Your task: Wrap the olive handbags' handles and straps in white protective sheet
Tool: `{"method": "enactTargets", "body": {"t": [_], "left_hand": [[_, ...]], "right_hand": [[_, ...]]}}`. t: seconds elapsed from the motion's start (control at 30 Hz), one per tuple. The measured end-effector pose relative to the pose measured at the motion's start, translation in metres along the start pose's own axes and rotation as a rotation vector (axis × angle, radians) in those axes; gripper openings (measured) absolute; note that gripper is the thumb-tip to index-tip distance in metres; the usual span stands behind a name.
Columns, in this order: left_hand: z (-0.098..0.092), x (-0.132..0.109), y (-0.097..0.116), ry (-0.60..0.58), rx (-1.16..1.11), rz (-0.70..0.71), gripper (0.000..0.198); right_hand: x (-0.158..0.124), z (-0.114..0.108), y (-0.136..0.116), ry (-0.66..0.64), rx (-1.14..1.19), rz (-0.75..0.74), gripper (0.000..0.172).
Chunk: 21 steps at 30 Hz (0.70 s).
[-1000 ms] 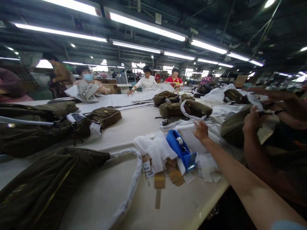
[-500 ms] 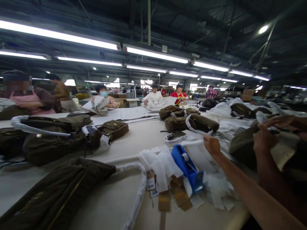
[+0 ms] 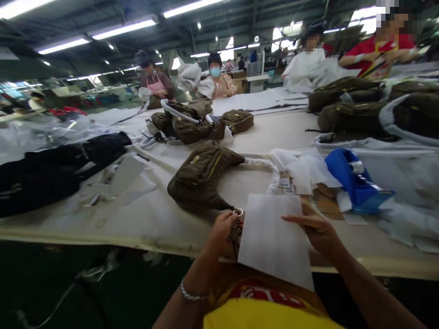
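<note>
My left hand [image 3: 222,233] is closed on a small leopard-print strap [image 3: 234,230] by a metal ring, at the near end of an olive-brown shoulder bag [image 3: 202,173]. The bag lies on the table, its handle [image 3: 270,171] wrapped in white material. A thin white sheet [image 3: 270,233] hangs in front of me, gripped at its right edge by my right hand [image 3: 318,230]. The index finger lies across the sheet's face and the thumb is hidden. The sheet's left edge is beside my left fingers; whether they touch it I cannot tell.
A blue tape dispenser [image 3: 356,183] stands to the right among white sheets [image 3: 305,167] and brown card pieces [image 3: 327,201]. More olive bags [image 3: 356,116] lie farther back. Black fabric [image 3: 61,169] covers part of the table's left. Several people work across the table.
The view has swung left and downward. The bare arms at the right edge earlier are gone from there; both my hands are now in front of me, with the white sheet and leopard-print strap.
</note>
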<state>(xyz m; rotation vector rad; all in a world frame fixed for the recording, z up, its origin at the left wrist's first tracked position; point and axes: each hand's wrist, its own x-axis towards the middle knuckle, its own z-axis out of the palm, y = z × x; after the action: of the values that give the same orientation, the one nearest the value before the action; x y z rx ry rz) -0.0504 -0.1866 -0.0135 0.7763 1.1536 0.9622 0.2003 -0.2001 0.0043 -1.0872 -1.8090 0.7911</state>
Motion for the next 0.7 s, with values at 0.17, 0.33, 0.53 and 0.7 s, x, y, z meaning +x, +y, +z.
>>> {"method": "enactTargets", "body": {"t": [0.17,0.33,0.53,0.7], "left_hand": [[-0.006,-0.001,0.003,-0.058,0.108,0.000,0.023],[-0.009,0.002,0.011,-0.057,0.273,0.013,0.018],[-0.017,0.011,0.026,-0.150,0.426,-0.023,0.018],[-0.015,0.016,0.039,-0.178,0.503,-0.062,0.017]], "right_hand": [[-0.011,0.004,0.020,-0.258,0.101,0.232,0.030],[-0.016,0.004,0.006,-0.392,0.290,0.264,0.040],[-0.026,0.038,-0.005,-0.125,0.178,0.523,0.034],[-0.032,0.053,-0.022,-0.117,0.114,0.439,0.043]]}}
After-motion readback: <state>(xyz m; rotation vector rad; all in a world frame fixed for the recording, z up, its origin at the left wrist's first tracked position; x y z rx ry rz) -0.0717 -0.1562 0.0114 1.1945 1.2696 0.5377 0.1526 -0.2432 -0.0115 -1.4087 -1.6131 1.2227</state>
